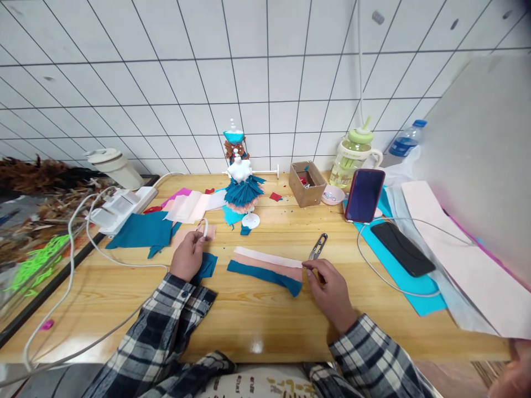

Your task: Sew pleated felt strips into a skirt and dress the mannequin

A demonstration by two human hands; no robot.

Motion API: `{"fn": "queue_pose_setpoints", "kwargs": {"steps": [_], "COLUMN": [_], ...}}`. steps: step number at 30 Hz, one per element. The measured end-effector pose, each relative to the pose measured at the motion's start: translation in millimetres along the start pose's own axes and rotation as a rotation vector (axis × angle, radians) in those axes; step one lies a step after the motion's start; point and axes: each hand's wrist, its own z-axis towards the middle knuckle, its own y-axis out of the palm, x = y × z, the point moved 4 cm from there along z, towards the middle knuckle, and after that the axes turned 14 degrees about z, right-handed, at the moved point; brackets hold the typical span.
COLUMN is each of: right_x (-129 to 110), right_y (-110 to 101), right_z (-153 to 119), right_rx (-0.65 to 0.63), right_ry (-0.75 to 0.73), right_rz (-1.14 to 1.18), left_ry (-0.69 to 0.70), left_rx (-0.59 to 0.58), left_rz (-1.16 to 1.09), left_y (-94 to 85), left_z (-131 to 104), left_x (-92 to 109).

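My left hand (187, 256) is closed on a thin white ring (206, 227), which looks like a tape roll seen from its edge. Layered crepe paper strips (265, 266), white, peach and teal, lie flat before me. At their right end my right hand (329, 288) pinches with thumb and forefinger, touching the white strip's tip. Thread snips (318, 247) lie just beyond that hand. Under and beside my left wrist are a teal paper piece (206, 267) and a peach piece. A small white dress form (240, 170) wears a pleated teal and peach paper skirt (244, 193).
A cardboard box (307, 185), a small pink dish (333, 194) and a green-lidded jug (352, 155) stand at the back. To the right are an upright phone (365, 194), a black phone (402, 249) and paper sheets. A power strip (124, 210) with trailing cables is at left.
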Motion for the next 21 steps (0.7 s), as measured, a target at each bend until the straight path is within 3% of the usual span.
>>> {"fn": "queue_pose_setpoints", "kwargs": {"steps": [6,10,14,17,21], "right_x": [0,-21,-72,-103,-108], "right_y": [0,0,7,15,23], "right_z": [-2,-3,3,12,17], "right_rx": [0.015,0.039,-0.042,-0.081,-0.023], "right_ry": [-0.038,-0.094,-0.218,-0.331,-0.358], "right_rz": [-0.025,-0.020,0.020,-0.027,-0.038], "left_ry": [0.048,0.141,0.349,0.538,0.617], "left_rx": [0.240,0.203,0.103,0.115,0.152], "left_rz": [-0.306,-0.466,-0.444,-0.362,-0.341], "left_y": [-22.5,-30.5,-28.6,-28.7,-28.6], "left_z": [-13,-35,-68,-92,-109], "left_x": [22,54,98,132,151]}}
